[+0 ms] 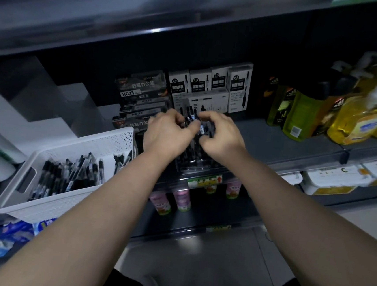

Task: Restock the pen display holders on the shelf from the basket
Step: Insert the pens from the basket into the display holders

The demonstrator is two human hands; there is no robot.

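A clear pen display holder (200, 164) stands at the front of the dark shelf, with black pens (193, 116) upright in it. Above the holder my left hand (167, 134) and my right hand (220, 134) meet, fingers curled around the tops of several pens. The hands hide most of the holder's upper part. To the left a white perforated basket (28, 199) sits on the shelf's edge, holding several loose black pens (71, 175).
Boxes of pens (141, 96) and white refill boxes (211, 82) are stacked behind the holder. Yellow and green bottles (347, 112) fill the shelf's right side. Pink-capped bottles (181, 199) stand on the lower shelf. Another shelf board (126, 17) overhangs from above.
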